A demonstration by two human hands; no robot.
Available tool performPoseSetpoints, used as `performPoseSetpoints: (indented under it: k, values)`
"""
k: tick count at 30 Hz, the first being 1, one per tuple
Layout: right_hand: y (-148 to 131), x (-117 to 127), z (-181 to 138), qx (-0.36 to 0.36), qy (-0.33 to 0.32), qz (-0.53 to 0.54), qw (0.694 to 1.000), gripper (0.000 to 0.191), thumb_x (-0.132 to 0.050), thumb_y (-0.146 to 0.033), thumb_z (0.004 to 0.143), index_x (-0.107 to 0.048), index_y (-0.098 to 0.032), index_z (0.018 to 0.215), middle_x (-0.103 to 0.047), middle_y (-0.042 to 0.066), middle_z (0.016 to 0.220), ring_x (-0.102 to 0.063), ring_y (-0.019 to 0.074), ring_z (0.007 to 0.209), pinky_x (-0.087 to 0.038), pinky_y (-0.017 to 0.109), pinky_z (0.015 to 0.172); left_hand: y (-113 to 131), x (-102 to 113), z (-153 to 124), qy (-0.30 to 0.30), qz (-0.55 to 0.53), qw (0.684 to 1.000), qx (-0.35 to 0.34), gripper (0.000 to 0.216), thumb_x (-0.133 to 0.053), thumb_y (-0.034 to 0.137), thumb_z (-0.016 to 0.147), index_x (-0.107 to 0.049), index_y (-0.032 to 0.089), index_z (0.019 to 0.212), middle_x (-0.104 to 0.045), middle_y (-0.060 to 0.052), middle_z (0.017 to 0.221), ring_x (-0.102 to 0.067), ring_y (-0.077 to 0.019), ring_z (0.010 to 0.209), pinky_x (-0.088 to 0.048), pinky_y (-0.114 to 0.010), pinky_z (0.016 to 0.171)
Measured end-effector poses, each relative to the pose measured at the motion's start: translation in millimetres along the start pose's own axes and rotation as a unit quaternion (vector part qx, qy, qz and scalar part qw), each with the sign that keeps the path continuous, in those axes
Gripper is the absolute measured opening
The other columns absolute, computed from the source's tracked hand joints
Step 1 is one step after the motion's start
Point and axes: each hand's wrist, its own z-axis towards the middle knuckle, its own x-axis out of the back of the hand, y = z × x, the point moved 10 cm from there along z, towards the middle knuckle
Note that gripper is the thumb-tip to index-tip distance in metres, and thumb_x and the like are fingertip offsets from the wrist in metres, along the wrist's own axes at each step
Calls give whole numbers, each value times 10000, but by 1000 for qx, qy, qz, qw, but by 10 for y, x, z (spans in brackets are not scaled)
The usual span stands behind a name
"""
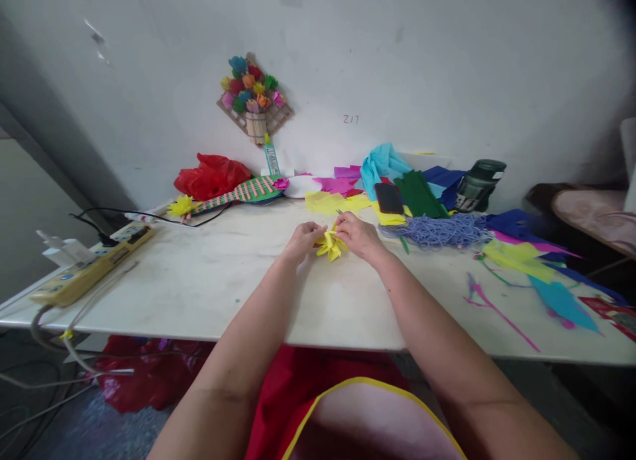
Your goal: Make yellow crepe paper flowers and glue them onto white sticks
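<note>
– Grip, both hands?
– Each grasping. Left hand pinches one side of a yellow paper flower; right hand has fingertips on the other side. Thin pointed tip shows above the right fingers; tool type can't be told.
– Flower's position?
– Mid-table, between the hands, petals spread toward the wearer. Whether it touches the surface, unclear.
– Surroundings, biggest first.
– Pale wall, marked with small red characters. White table against it. Guitar-shaped piece, green with pink strips, back left, red bag behind it. Yellowish power strip along the left end. Tangle of blue-violet strands right of the right hand.
– Smaller items?
– Dark green bottle behind the strands, tilted. Black phone among coloured sheets, near the right hand. Last, slim green scrap just beside the strands.
</note>
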Motion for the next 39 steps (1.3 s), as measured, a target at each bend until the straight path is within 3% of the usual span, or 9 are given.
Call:
performPoseSetpoints:
  k: [6,13,19,27,39]
  values:
    - [-19,14,-4,2,-3,-8,1000,221,-450,-296,822,-655,-231,773,-576,0,1026,-559,115,785,-364,233,590,9,-2,-14,-2,1,1000,3,339,-699,394,579,-486,134,623,-529,8,549,-507,-91,517,-408,-216,510]
    - [25,-52,12,18,1,5,1000,235,-449,-321,832,-640,-288,964,-608,0,996,-562,129,847,-386,229,642,26,-3,-27,-9,-2,1000,3,349,-697,412,577,-498,130,632,-550,-3,563,-526,-101,538,-421,-220,524]
    - [-47,-65,9,38,-18,7,999,194,-453,-239,825,-634,-227,896,-607,14,980,-562,132,848,-383,236,653,-47,-12,13,-15,9,1000,11,342,-692,414,587,-509,128,633,-563,-9,577,-540,-110,545,-443,-241,538]
    - [-19,-114,8,8,-54,-25,998,161,-453,-221,818,-604,-206,870,-595,29,964,-555,143,784,-359,252,610,-66,-35,27,-24,25,999,8,338,-691,407,596,-520,120,644,-576,-25,587,-551,-117,555,-455,-252,556]
    - [23,-108,9,30,-12,8,999,262,-418,-331,854,-660,-246,908,-631,8,960,-573,128,857,-401,242,670,-26,-4,-8,-9,5,1000,14,347,-701,405,576,-496,130,629,-555,-3,567,-540,-102,536,-431,-221,525]
